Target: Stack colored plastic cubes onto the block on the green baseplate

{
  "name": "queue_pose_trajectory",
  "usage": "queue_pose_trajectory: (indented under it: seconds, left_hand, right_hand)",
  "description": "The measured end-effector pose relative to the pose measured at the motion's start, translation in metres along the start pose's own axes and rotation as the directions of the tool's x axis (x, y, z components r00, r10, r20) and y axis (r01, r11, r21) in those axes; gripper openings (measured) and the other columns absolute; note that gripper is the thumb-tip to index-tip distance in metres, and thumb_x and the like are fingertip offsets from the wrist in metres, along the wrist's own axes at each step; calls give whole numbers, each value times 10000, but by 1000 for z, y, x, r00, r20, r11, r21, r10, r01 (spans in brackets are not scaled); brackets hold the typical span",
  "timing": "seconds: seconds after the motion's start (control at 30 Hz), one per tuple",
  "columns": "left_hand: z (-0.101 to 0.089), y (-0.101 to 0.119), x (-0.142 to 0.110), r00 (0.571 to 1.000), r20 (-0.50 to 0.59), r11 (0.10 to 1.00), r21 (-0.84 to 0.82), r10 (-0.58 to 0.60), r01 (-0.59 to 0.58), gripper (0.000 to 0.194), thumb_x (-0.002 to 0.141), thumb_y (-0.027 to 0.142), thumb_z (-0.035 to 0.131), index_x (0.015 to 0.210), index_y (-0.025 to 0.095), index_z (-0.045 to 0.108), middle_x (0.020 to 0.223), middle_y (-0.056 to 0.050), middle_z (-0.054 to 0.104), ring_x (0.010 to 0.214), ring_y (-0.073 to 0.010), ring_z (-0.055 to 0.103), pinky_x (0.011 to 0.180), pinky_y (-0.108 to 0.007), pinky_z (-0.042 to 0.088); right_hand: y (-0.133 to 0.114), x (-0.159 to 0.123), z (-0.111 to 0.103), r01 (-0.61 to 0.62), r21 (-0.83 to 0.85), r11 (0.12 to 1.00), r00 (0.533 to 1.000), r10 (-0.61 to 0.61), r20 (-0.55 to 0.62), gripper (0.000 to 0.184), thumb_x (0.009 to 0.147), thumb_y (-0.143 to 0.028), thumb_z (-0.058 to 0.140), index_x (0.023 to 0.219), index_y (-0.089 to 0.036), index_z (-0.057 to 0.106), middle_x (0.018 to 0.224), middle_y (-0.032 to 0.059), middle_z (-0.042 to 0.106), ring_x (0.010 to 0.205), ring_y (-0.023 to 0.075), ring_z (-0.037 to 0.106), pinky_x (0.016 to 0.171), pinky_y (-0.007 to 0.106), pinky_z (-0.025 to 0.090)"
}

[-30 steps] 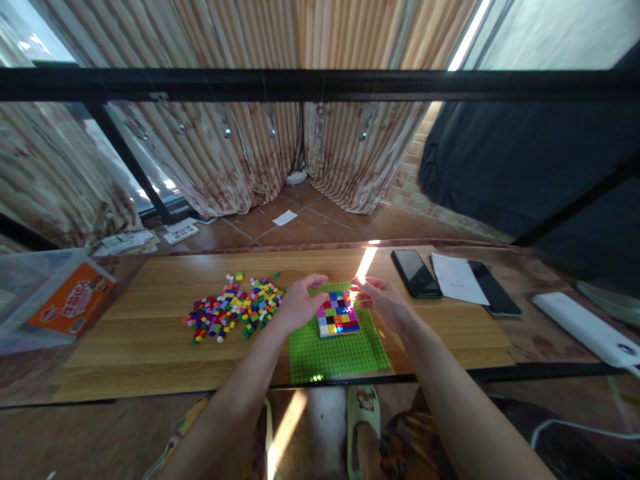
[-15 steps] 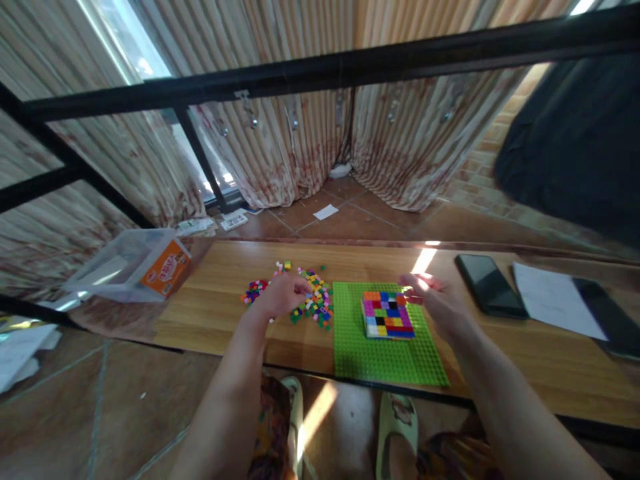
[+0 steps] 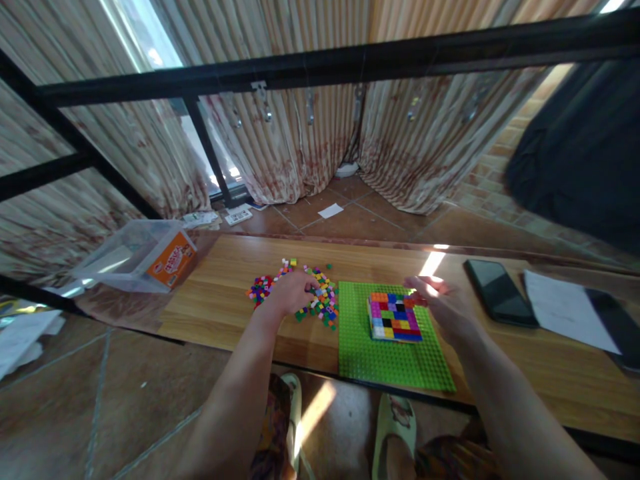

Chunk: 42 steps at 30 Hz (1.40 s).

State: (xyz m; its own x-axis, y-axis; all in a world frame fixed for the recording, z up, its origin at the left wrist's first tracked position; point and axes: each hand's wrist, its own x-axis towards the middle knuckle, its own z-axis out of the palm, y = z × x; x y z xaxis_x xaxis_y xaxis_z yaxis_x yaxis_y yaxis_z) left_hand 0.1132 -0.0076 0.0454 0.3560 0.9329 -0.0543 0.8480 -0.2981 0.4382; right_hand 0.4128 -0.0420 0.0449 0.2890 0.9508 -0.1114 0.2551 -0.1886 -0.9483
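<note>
My left hand [image 3: 293,293] hovers over a loose pile of small coloured toy bricks [image 3: 324,305], its fingers curled together. Whatever lies between those fingertips is too small to make out. On the green baseplate [image 3: 385,367] stands a square block of many-coloured bricks [image 3: 393,320], built up in layers. My right hand [image 3: 434,293] is at the block's far right corner, thumb and fingers drawn together near the top bricks. Its fingertips partly cover that corner, and I cannot tell what they pinch.
A clear plastic box [image 3: 125,263] with an orange label stands left of the wooden table [image 3: 215,287]. Right of the baseplate lie a black phone [image 3: 500,293], a white paper [image 3: 567,310] and another dark flat object [image 3: 613,323]. A black metal bar [image 3: 310,67] crosses beyond the table.
The whole view has shifted slightly. My left hand's fingers have closed more over the brick pile. My right hand stays at the block's far right corner.
</note>
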Motion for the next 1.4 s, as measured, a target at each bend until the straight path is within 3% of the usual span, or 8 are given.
queue_pose_trajectory:
  seconds: [0.33,0.5,0.67,0.87,1.03,1.17,1.4]
  left_hand:
    - [5,20,5,999,-5,995,94,46,-46,151,767,268,589,759,201,725,699,-33,681,672,-170,594,663,-258,414]
    - [6,21,8,1000,31,997,75,0,-2,131,764,237,593,766,180,711,734,-36,694,683,-167,604,646,-256,410]
    - [0,28,6,995,-74,997,-2,72,-72,128,797,209,579,823,165,696,824,-48,696,777,-174,622,734,-266,446]
    - [14,80,8,930,-171,905,-231,324,-358,205,903,258,503,1001,195,671,1041,-42,688,992,-163,614,903,-284,446]
    - [43,121,15,876,-176,881,-75,450,-468,248,910,266,521,1121,188,626,1065,-50,698,1003,-198,606,948,-374,401]
    - [54,131,19,862,-207,885,42,462,-464,238,908,284,535,1100,177,625,1033,-53,708,968,-208,599,946,-398,371]
    - [62,132,22,825,-315,879,81,469,-469,174,912,316,536,878,209,669,915,-27,726,928,-188,598,957,-398,349]
  right_hand:
    - [1,2,-2,0,22,1000,999,-1,48,449,648,-545,665,807,-129,720,692,63,661,607,150,571,576,291,433]
    - [2,2,-4,-6,2,1000,1000,6,27,406,673,-530,645,772,-143,718,657,50,639,603,139,545,569,280,411]
    - [0,0,-6,14,76,997,1000,-16,18,388,657,-537,659,717,-156,697,680,39,634,595,118,506,565,267,396]
    - [0,3,-4,14,105,994,1000,-15,9,350,664,-508,659,694,-159,676,564,-5,544,551,105,450,522,255,350]
    - [4,4,-3,63,143,988,997,-68,30,325,687,-494,645,639,-173,631,588,-3,559,554,98,433,510,243,334]
    - [5,4,-8,77,140,987,996,-82,34,356,682,-503,664,559,-179,581,532,-11,521,534,92,406,498,237,335]
    - [9,6,-12,89,190,978,995,-95,24,358,675,-504,660,576,-172,571,512,-34,475,518,84,394,500,237,319]
